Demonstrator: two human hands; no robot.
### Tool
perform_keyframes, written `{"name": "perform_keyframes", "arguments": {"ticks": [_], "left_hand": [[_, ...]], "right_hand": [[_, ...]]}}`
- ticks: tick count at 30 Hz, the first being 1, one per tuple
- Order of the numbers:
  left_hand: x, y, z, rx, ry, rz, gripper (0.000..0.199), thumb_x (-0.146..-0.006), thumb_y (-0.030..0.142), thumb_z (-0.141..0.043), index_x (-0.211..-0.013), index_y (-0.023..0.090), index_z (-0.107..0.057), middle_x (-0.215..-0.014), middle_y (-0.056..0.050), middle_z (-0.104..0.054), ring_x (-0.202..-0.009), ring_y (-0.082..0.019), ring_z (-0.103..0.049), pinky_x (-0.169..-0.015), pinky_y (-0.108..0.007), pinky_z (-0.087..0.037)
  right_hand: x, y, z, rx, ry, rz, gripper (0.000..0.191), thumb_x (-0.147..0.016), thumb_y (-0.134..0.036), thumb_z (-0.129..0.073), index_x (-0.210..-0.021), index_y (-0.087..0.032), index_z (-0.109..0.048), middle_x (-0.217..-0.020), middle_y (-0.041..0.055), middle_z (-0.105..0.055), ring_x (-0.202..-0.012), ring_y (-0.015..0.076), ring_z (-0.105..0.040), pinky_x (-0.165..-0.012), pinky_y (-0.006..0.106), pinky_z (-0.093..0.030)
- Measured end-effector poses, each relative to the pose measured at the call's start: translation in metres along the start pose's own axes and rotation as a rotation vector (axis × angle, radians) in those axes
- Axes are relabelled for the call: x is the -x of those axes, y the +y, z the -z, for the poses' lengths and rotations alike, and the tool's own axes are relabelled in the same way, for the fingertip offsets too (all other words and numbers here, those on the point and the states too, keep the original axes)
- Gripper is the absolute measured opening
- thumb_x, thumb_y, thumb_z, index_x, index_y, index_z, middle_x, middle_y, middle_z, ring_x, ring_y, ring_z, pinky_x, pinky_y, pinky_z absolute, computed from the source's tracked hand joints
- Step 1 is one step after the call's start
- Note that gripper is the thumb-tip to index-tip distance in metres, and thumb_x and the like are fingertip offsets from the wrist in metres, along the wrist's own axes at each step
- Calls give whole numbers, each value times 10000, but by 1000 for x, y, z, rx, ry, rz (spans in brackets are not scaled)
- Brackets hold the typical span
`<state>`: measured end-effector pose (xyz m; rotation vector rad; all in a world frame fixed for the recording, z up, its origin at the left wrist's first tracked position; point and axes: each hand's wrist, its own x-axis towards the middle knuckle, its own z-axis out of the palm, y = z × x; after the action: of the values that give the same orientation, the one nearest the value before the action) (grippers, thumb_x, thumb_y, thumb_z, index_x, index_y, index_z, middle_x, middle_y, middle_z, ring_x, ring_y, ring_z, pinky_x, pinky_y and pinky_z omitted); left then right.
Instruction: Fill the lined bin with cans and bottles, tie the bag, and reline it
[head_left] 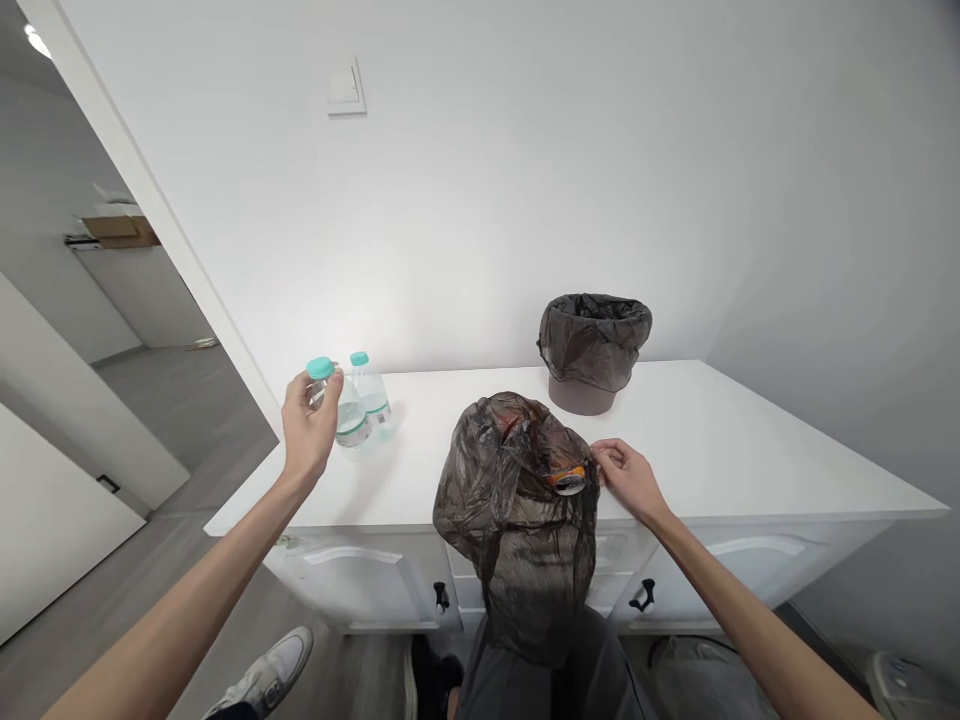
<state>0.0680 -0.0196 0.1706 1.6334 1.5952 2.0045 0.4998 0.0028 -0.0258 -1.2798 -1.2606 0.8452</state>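
My left hand (309, 425) is closed around the neck of a clear plastic bottle (351, 420) with a turquoise cap, at the left end of the white cabinet top. Just right of it stands a second such bottle (370, 388). Pinched in the fingers of my right hand (624, 478) is the edge of a dark see-through garbage bag (517, 520), which lies on the front edge and hangs down over it. An orange drink can (568, 482) shows at the bag's opening, and something reddish lies under the film.
A small trash bin (581, 395) lined with a dark bag stands by the wall. The white cabinet (750, 440) has doors with black handles in front. Below are a shoe (274, 670) and my legs. A doorway opens at the left.
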Motion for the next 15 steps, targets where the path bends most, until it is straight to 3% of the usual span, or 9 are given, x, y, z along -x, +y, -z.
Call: {"name": "perform_keyframes", "arguments": {"ticks": [4,7,12,15], "left_hand": [[-21,-53,-7,-69,42,88,453,-876,566,-718,-1167,220,-698,-1326,-121,-668,-1221,-262,-636,-1086,-434,-518],[-28,-77,-11,-93,55,113,497,-871,590,-713,-1193,212,-688,-1323,-122,-652,-1213,-261,-626,-1075,-423,-522],[-31,-99,-14,-142,1,157,573,-849,605,-723,-1271,226,-645,-1297,-114,-647,-1231,-277,-617,-1089,-449,-507],[-29,-101,-10,-165,-71,180,701,-810,575,-779,-1369,213,-559,-1351,-147,-599,-1306,-313,-572,-1095,-484,-497]], "right_hand": [[-1,6,1,9,-3,17,391,-836,-588,-682,-941,-213,-643,-672,1,-656,-560,176,-597,-592,317,-491],[-2,9,1,9,0,15,388,-841,-589,-680,-942,-215,-646,-668,0,-655,-558,177,-597,-575,311,-489],[-1,7,0,30,9,15,372,-846,-577,-676,-942,-218,-648,-678,2,-662,-548,174,-591,-573,314,-487],[-1,5,-1,22,4,11,360,-846,-567,-674,-939,-221,-643,-679,-6,-651,-544,171,-588,-579,315,-483]]}}
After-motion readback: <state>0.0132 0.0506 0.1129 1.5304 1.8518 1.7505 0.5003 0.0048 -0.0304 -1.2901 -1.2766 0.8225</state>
